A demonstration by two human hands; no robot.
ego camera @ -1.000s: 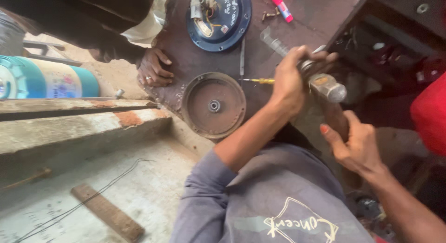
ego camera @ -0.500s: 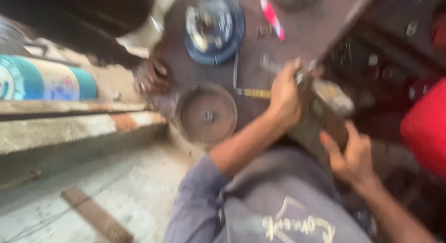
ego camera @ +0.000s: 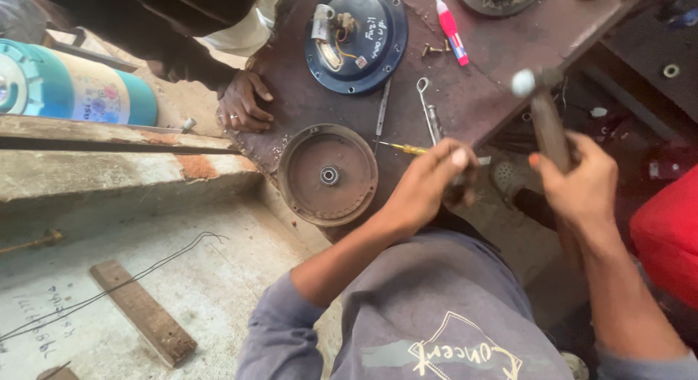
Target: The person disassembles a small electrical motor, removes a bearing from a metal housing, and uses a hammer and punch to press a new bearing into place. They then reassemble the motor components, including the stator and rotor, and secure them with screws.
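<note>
**Hammer up on the right, small part pinched on the left, right at the table edge**

Going across from the left: there's a teal and cream cylinder (ego camera: 80,85) lying on its side by the concrete ledge; next to it a co-worker's hand (ego camera: 246,104) rests flat on the corner of the rusty brown table (ego camera: 502,53); not the wearer's, so ignore it. Then the round brown motor cover (ego camera: 329,175) with a bearing in its middle, lying flat and untouched; above it a dark blue round housing (ego camera: 356,38) with wiring showing.

Now the bit that matters; the left hand (ego camera: 429,187) is curled tight round a small dark part (ego camera: 462,191) at the near edge of the table, just past the tip of a yellow-handled screwdriver (ego camera: 403,148); can't make out what the part is, fingers hide most of it. The right hand (ego camera: 582,184) is wrapped fully round a hammer (ego camera: 542,111), handle running up and slightly left, head raised above and to the right of the held part; so the part sits down-left of the hammer head, the two hands near each other but apart.
</note>
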